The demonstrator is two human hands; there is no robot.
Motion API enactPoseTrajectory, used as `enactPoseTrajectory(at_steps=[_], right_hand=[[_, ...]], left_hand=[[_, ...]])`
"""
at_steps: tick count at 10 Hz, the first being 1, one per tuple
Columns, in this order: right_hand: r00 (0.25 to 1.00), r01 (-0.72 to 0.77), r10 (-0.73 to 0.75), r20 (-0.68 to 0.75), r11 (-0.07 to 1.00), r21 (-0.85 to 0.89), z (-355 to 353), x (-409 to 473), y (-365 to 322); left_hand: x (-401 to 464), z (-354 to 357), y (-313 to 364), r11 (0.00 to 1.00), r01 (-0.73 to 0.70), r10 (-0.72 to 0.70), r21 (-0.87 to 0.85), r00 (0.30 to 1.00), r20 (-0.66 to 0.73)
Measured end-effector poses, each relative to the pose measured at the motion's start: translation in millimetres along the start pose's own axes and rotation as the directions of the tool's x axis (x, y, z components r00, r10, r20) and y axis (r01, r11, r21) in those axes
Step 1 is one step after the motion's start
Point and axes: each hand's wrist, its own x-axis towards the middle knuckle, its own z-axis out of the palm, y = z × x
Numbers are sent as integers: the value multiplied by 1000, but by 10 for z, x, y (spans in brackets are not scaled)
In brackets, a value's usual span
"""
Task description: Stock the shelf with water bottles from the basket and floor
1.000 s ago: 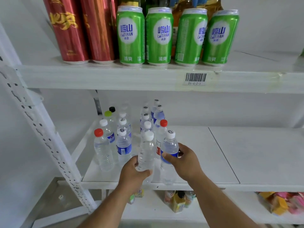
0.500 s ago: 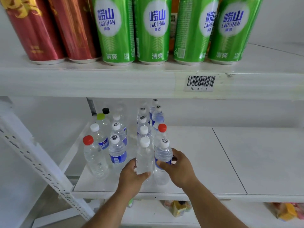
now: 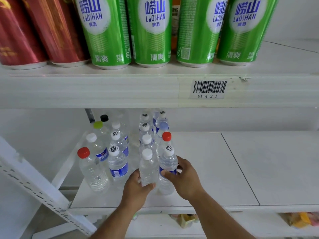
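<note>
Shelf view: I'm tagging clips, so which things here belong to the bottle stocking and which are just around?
Job:
- left hand on the plain bottle
- right hand on the blue-label bottle
- bottle rows
- middle shelf

Around:
- green cans
- red cans
- barcode tag
- packets below

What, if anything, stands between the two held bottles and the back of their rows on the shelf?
Other bottles do. The left hand holds a plain bottle with a white-capped bottle right behind it. The right hand holds a blue-label bottle with a red-capped bottle right behind. Only the front spots are free.
</note>
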Motion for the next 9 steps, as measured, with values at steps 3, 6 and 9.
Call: enactPoseTrajectory(at_steps=[3,6,9], right_hand=[[1000,22,-22,-6,1000,6,38,-22,-32],[999,22,-22,31,1000,10,22,-139,-88],[998,-56,53,-41,996,-73,83,-327,-190]], left_hand=[[32,-49,-93,1000,-11,10,17,999,45],[25,-86,-128,998,8,-13,66,997,80],[-131,-248,-2,998,-46,42,51,996,81]])
